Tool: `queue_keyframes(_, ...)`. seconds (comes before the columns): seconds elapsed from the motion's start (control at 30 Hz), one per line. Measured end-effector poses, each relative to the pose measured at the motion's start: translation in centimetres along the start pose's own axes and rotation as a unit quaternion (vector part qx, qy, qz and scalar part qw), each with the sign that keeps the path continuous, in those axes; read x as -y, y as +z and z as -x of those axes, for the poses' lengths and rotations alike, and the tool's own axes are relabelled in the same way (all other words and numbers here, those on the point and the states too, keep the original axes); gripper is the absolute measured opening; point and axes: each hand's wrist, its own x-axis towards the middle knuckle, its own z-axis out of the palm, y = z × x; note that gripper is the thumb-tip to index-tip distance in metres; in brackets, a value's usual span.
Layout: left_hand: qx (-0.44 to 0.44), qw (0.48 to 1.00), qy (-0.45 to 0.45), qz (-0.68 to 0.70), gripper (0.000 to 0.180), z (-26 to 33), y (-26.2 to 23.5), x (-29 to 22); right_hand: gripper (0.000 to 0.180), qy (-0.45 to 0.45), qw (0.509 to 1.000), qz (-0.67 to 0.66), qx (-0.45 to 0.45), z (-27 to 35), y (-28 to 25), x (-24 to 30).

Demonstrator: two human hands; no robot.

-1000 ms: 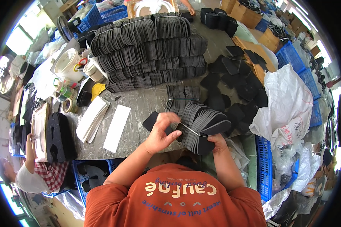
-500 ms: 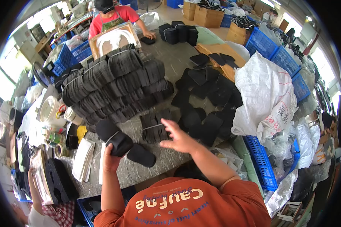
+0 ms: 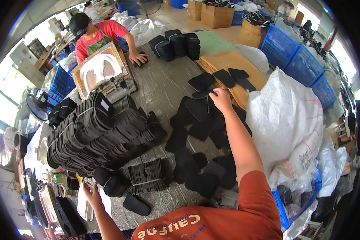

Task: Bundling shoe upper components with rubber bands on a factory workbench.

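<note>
My right hand [image 3: 221, 99] is stretched far out across the grey table [image 3: 160, 86], fingers curled down onto a flat black foam piece [image 3: 199, 109] at the far edge of the loose scatter of black pieces [image 3: 196, 160]; whether I actually pinch it or only press on it I cannot tell. More single pieces lie just beyond, on the brown cardboard sheets [image 3: 228, 64]. My left hand [image 3: 91, 193] is well apart from the right, down near the table's near edge, touching a rounded black bundle [image 3: 110, 181] that rests beside a tied stack of thin pieces [image 3: 148, 176]; its grip is hidden behind the bundle. A lone black piece [image 3: 136, 204] lies just in front of that stack. To my left rises a big heap of banded black stacks [image 3: 100, 136]. A large white sack [image 3: 292, 120] stands to my right, with blue crates [image 3: 296, 56] behind it. Across the table another person's hand [image 3: 139, 59] rests flat by a wooden-framed mould [image 3: 102, 74]
</note>
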Motion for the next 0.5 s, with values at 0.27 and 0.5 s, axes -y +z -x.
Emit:
queue_keyframes(0.27, -0.047, 0.984, 0.100, -0.139, 0.065, 4.9, -0.5, -8.3, 0.071, 0.362, 0.929, 0.072, -0.035, -9.6, 7.7, -1.3)
queue_keyframes(0.5, -0.094, 0.973, 0.198, -0.065, 0.057, 6.7, 0.9, -12.3, 0.055, 0.284, 0.956, 0.067, -0.033, -8.4, 7.2, -1.4)
